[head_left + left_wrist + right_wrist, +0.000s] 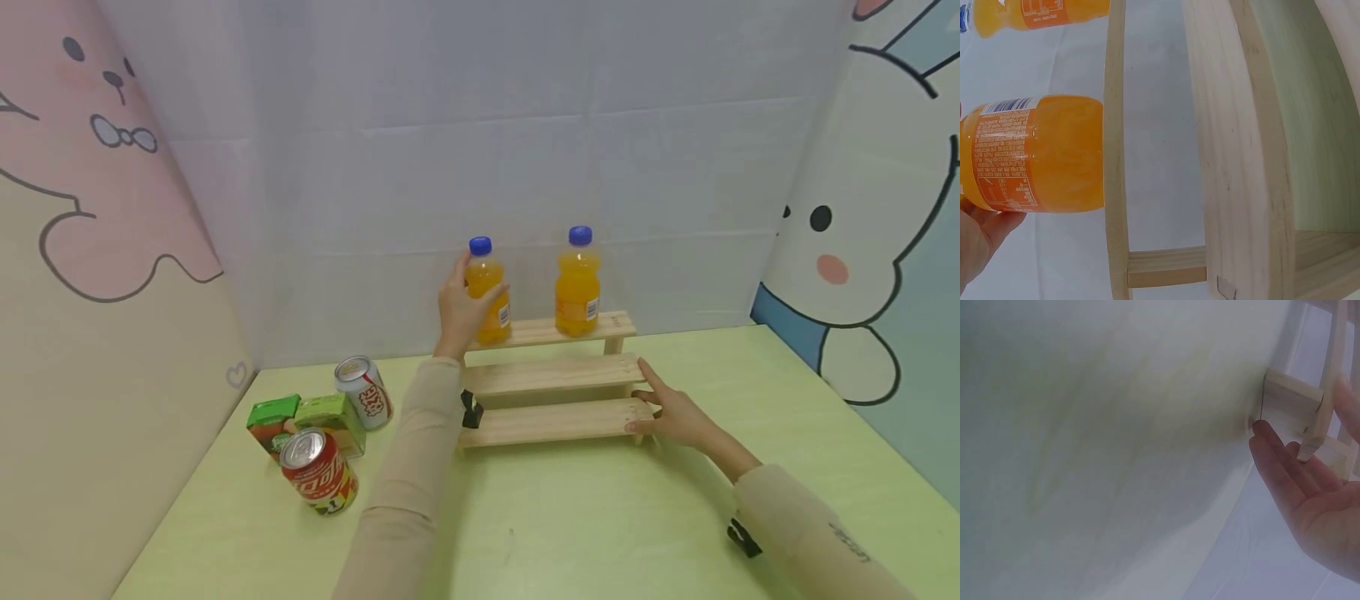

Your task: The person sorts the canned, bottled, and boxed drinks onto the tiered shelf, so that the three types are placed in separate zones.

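Bottle (pixel 492 327) lies directly to the right of my left hand (pixel 463 310), long axis upright, cap (pixel 480 245) above my fingers. I hold it round the body, thumb across the front. Its base, below my grip, meets the top board (pixel 534 334) near the left end; I cannot tell how much weight the board takes. My left hand is by far the nearer one.

Appearance: orange drink, blue cap, orange label with fine print and a barcode on white.

Second bottle (pixel 577 293), matching and upright: same board, to the right of my left hand, well apart from it.

My right hand (pixel 675 417) touches the right end of the rack (pixel 551 375), fingers spread over the two lower boards; I cannot tell whether it grips.

Left of my left hand and closer to me, on the table (pixel 540 533): silver can (pixel 364 390), red can (pixel 319 475), dark-green box (pixel 273 414), pale-green box (pixel 336 421), grouped near one another.
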### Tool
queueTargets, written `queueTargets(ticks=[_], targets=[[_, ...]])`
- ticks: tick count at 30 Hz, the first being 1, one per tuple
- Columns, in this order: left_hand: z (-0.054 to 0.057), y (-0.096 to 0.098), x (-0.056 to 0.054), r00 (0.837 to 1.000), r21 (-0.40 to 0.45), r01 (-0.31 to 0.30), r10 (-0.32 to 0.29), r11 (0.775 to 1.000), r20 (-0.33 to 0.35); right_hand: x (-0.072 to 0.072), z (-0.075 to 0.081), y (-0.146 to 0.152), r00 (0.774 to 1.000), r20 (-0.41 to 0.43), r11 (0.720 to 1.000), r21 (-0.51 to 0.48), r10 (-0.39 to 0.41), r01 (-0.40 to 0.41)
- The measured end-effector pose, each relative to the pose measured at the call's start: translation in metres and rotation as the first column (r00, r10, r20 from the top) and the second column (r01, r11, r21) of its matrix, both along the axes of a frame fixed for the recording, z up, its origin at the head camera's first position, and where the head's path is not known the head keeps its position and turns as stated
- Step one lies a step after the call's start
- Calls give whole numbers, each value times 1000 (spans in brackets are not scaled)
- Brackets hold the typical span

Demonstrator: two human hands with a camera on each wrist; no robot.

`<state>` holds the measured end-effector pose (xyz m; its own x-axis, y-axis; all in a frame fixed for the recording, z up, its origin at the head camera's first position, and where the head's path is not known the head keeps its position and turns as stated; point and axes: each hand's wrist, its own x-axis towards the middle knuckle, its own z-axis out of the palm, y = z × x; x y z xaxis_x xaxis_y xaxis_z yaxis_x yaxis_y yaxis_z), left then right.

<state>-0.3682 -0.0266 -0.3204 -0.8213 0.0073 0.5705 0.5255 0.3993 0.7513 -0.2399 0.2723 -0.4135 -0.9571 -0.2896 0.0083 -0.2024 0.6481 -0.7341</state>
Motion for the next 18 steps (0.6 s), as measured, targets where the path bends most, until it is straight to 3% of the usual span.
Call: queueTargets(ticks=[7, 18], targets=[[2, 0, 1, 1000, 2, 1, -1, 1000, 21, 2, 1, -2, 1000, 1, 1000, 9, -18, 18], [6, -7, 12, 989, -7, 36, -35, 999, 144, 2, 1, -2, 999, 19, 999, 18, -40, 40]])
